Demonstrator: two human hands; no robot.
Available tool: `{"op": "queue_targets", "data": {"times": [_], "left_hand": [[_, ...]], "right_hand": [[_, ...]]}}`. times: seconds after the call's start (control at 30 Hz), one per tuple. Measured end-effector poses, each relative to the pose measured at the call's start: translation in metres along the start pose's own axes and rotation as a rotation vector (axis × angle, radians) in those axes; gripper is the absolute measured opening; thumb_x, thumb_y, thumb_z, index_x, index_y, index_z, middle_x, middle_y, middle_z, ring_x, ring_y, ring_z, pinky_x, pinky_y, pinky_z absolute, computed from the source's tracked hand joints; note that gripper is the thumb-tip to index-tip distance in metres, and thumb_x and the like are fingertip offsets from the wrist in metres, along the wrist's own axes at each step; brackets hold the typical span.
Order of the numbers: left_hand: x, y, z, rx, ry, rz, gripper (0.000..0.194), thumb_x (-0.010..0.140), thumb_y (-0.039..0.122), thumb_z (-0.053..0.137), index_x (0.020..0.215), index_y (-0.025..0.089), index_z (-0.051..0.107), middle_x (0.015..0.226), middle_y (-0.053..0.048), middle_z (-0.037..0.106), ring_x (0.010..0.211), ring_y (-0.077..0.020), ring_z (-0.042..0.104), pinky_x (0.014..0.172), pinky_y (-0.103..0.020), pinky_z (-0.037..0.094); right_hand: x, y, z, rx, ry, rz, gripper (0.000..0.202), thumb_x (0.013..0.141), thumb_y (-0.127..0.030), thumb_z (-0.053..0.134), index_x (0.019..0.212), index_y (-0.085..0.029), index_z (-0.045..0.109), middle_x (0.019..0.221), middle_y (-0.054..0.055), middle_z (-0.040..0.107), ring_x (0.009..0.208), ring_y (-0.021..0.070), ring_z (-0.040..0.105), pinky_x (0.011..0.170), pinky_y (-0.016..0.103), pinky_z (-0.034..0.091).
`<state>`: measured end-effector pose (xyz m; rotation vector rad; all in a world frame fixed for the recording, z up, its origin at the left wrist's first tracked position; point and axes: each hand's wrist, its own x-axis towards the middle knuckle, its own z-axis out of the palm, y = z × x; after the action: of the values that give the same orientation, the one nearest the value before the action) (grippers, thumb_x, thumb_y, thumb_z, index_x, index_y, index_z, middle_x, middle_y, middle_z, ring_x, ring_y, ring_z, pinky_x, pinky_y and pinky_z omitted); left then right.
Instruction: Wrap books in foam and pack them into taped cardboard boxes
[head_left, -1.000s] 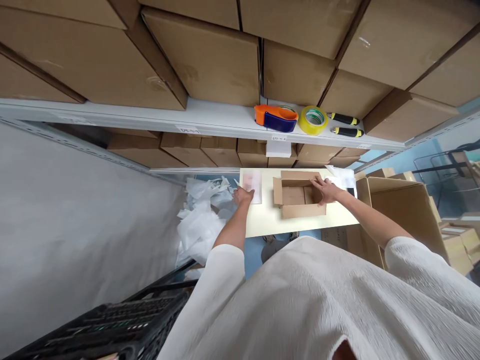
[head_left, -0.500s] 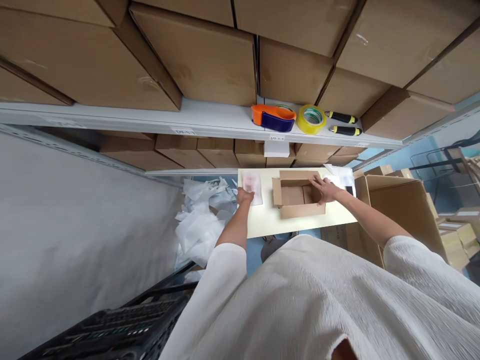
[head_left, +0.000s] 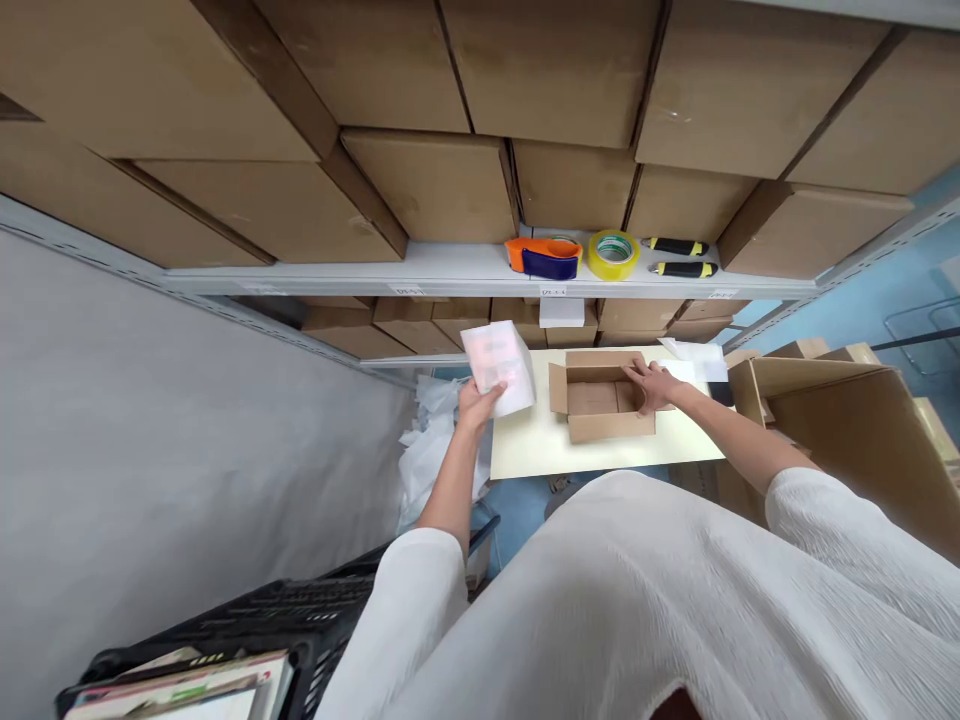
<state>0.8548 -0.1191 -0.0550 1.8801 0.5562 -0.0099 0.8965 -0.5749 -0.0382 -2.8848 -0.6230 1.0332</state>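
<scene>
Beside the table [head_left: 525, 455], my left hand [head_left: 477, 405] pinches a packet [head_left: 499, 360] (likely light, soft; hold its edge); right hand [head_left: 654, 385] spread wide on a box [head_left: 611, 428].

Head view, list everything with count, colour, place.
Packet: one, pinkish white, in left hand
Open box: one, brown, on table
Table: one, cream, below shelving
Sheets: uncounted, white, table's right
Dispenser: one, orange-blue, on shelving
Tape roll: one, yellow, beside dispenser
Cutters: two, black-yellow, beside tape roll
Shelved boxes: many, brown, shelving
Small item: one, white, below dispenser
Carton: one, brown, right of table
Film: heap, white, left of table
Crate: one, black, lower left
Papers: several, mixed, in crate
Wall: one, grey, left
Shirt: one, white, bottom
Left hand: one, bare, holding packet
Right hand: one, bare, on open box
</scene>
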Motion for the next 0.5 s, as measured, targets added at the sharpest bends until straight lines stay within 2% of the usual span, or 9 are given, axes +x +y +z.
{"op": "queue_targets", "data": {"times": [0.1, 0.2, 0.27, 0.33, 0.4, 0.5], "left_hand": [[-0.016, 0.034, -0.006, -0.088, -0.042, 0.137, 0.045, 0.078, 0.038, 0.090, 0.115, 0.018, 0.075, 0.114, -0.011, 0.083, 0.107, -0.0299, 0.080, 0.094, -0.042, 0.067], [-0.027, 0.072, 0.005, 0.106, -0.042, 0.298, 0.037, 0.085, 0.033, 0.085, 0.116, 0.017, 0.075, 0.115, -0.008, 0.082, 0.107, -0.0285, 0.078, 0.096, -0.039, 0.064], [-0.032, 0.093, 0.024, 0.291, -0.082, 0.370, 0.034, 0.089, 0.034, 0.082, 0.117, 0.018, 0.074, 0.114, -0.008, 0.081, 0.108, -0.0302, 0.077, 0.097, -0.040, 0.062], [-0.037, 0.105, 0.048, 0.478, -0.167, 0.397, 0.031, 0.093, 0.035, 0.079, 0.119, 0.019, 0.073, 0.114, -0.009, 0.081, 0.111, -0.0340, 0.076, 0.098, -0.042, 0.060], [-0.040, 0.108, 0.075, 0.637, -0.273, 0.436, 0.028, 0.095, 0.032, 0.077, 0.120, 0.020, 0.073, 0.117, -0.011, 0.081, 0.118, -0.0384, 0.074, 0.103, -0.044, 0.057], [-0.039, 0.101, 0.111, 0.813, -0.426, 0.506, 0.030, 0.095, 0.027, 0.075, 0.124, 0.021, 0.075, 0.121, -0.014, 0.081, 0.123, -0.0410, 0.073, 0.112, -0.048, 0.051]], "right_hand": [[0.004, 0.000, 0.001, 0.006, 0.024, -0.019, 0.155, 0.057, -0.077, 0.090, 0.181, -0.037, 0.005, 0.188, 0.016, 0.006, 0.157, 0.0589, 0.030, 0.122, 0.074, 0.034], [0.003, -0.001, 0.000, 0.004, 0.034, -0.025, 0.154, 0.058, -0.074, 0.091, 0.181, -0.034, 0.008, 0.187, 0.017, 0.010, 0.156, 0.0576, 0.031, 0.122, 0.071, 0.035], [0.002, -0.001, -0.001, 0.009, 0.047, -0.039, 0.154, 0.059, -0.073, 0.089, 0.181, -0.033, 0.005, 0.187, 0.017, 0.009, 0.155, 0.0570, 0.033, 0.122, 0.070, 0.035], [-0.001, 0.000, 0.000, 0.027, 0.075, -0.056, 0.156, 0.060, -0.074, 0.088, 0.181, -0.032, -0.002, 0.187, 0.017, 0.008, 0.153, 0.0557, 0.035, 0.122, 0.068, 0.035], [-0.004, 0.002, 0.002, 0.057, 0.104, -0.066, 0.158, 0.062, -0.074, 0.086, 0.180, -0.030, -0.010, 0.188, 0.017, 0.008, 0.150, 0.0539, 0.038, 0.122, 0.067, 0.034], [-0.008, 0.004, 0.006, 0.111, 0.142, -0.069, 0.161, 0.064, -0.073, 0.086, 0.178, -0.029, -0.018, 0.188, 0.017, 0.011, 0.146, 0.0514, 0.041, 0.122, 0.065, 0.033]]}}
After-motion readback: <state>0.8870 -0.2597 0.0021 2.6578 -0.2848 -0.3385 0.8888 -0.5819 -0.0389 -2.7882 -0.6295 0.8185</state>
